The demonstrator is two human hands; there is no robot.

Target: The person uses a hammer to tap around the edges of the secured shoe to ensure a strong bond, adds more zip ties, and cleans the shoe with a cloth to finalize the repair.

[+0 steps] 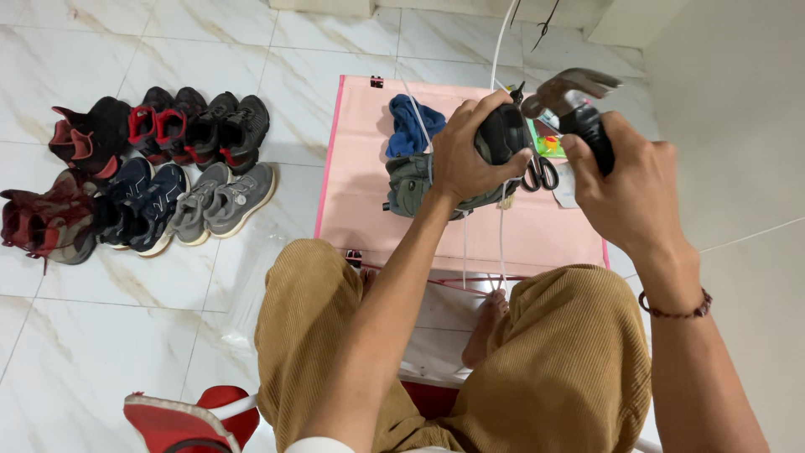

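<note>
The person sits low over a pale marble-tiled floor, knees in tan corduroy trousers spread apart, one bare foot showing between them. The left hand is raised above a pink rectangular mat, its fingers clenched around a small black shoe, which it holds up in the air just beside the other hand. The right hand, a dark braided bracelet on its wrist, is grasping the black rubber handle of a steel claw hammer, whose head sits right over the shoe, close to touching it; I cannot tell whether they meet. Under the hands, on the mat, lie an olive-green fabric pouch, a crumpled blue cloth just behind it, and black-handled scissors. A white cord hangs down past the shoe. Well apart to the left, pairs of sneakers stand in rows on the floor: black-and-red shoes at the back, grey sneakers and navy sneakers in front. A red-and-white stool pokes out near the person's left thigh.
</note>
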